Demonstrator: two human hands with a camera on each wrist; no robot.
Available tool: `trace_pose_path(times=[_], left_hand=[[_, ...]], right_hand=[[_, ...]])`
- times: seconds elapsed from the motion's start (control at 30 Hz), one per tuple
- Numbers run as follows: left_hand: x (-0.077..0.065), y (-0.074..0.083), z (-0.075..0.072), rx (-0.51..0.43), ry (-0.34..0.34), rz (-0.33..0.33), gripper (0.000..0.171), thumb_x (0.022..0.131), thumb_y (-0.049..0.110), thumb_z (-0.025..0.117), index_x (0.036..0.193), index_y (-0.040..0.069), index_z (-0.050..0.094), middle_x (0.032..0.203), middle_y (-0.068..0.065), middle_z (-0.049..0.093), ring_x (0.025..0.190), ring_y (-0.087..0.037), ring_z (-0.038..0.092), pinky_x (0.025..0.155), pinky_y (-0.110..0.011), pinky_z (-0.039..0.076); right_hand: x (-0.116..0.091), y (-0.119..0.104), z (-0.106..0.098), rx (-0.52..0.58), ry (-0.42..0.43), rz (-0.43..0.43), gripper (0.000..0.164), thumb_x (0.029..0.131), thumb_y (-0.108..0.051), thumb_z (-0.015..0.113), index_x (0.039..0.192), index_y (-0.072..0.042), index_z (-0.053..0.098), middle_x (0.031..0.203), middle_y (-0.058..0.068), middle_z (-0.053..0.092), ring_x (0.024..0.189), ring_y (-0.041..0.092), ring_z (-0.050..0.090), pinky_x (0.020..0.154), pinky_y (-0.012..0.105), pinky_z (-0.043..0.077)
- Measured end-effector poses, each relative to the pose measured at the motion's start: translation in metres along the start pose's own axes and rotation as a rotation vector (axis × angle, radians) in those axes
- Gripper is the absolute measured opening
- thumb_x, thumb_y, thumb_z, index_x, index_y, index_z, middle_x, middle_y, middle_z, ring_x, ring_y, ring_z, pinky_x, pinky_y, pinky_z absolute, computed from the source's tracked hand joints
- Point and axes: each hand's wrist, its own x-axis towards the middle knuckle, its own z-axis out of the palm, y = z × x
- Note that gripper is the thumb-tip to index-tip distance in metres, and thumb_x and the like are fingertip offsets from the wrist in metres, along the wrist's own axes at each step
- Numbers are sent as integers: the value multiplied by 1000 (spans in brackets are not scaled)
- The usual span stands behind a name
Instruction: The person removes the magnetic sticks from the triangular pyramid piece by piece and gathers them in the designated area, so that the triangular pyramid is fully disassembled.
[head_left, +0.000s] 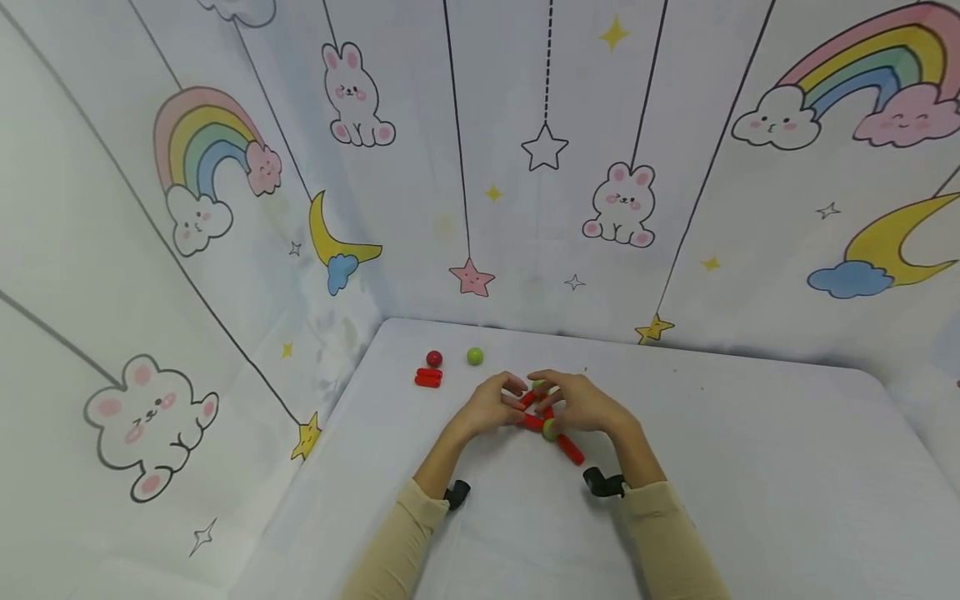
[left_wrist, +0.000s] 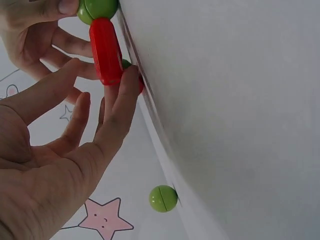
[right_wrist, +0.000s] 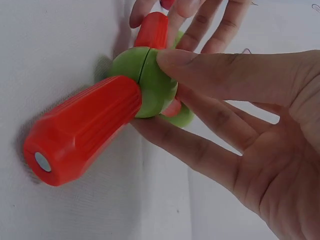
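My right hand (head_left: 588,404) pinches a green ball (right_wrist: 155,90) between thumb and finger. A red rod (right_wrist: 82,127) with a silvery disc in its end sticks out from this ball toward me. On the ball's other side another red rod (left_wrist: 106,52) joins it, and the fingertips of my left hand (head_left: 491,406) grip that rod near its far end. Farther back, between the hands, two more red rods (head_left: 548,412) lead toward a second green ball (head_left: 538,385), partly hidden by the fingers.
At the table's back left lie a dark red ball (head_left: 434,358), a loose green ball (head_left: 475,356) and two red rods (head_left: 428,378) side by side. The white table (head_left: 750,467) meets a printed cloth wall (head_left: 420,208) behind and at left.
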Motion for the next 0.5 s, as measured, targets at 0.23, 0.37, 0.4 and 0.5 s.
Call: trace_pose_path(times=[0.23,0.37,0.4,0.5], left_hand=[[-1,0,1,42,-39,2,44,89,-7,76,130,-2,60,130,-21,62,107,-31,72,80,-32,61],[1,-2,1,109,-23,2,44,88,-6,76,130,0,62,127,-18,65,100,-23,71,81,-32,60],[1,-3,0,123,-16,0,44,88,-5,77,129,1,62,126,-17,65,98,-22,71,80,-32,59],[2,-4,-1,158,4,-15,45,87,-4,79,129,4,63,123,-15,67,93,-19,70,80,-31,58]], right_hand=[[2,4,2,-8,-18,-38,84,80,10,80,154,-12,47,134,16,65,116,28,69,95,51,56],[3,3,3,-25,-14,-50,87,80,9,82,156,-8,44,132,17,66,112,26,71,94,51,56],[3,3,4,-25,-12,-51,88,79,9,82,156,-7,43,131,17,66,111,25,71,94,51,57],[4,2,5,-17,-2,-48,93,77,8,85,157,-5,41,130,18,66,109,24,72,92,50,57]])
